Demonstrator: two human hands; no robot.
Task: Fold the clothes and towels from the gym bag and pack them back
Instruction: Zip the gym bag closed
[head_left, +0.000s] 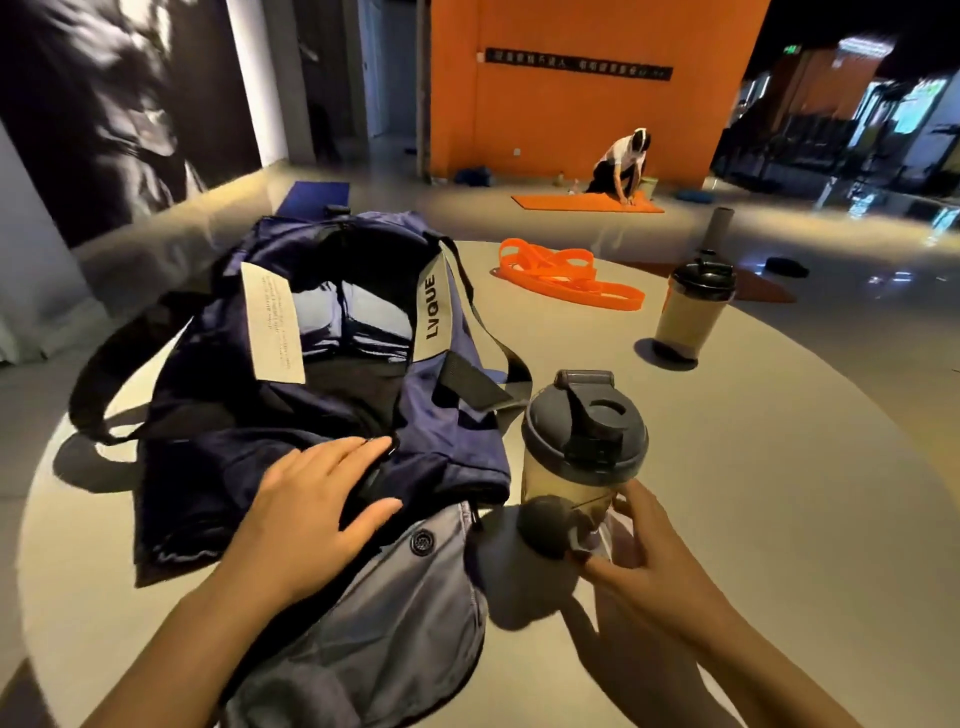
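A navy gym bag (447, 415) with a grey "LVQUE" strap lies unzipped on the round table, its dark inside showing. Dark navy cloth (208, 467) is draped over its near side, and a grey garment (395, 613) with a snap button lies at its front. My left hand (317, 514) rests flat on the dark cloth, fingers spread and straight. My right hand (644, 561) grips the lower part of a clear shaker bottle (582, 457) with a grey lid, which stands just right of the bag.
A second shaker bottle (693, 306) with a black lid stands at the right of the round grey table (753, 493). Orange resistance bands (561, 275) lie at its far side. A person kneels on an orange mat (587, 203) in the background.
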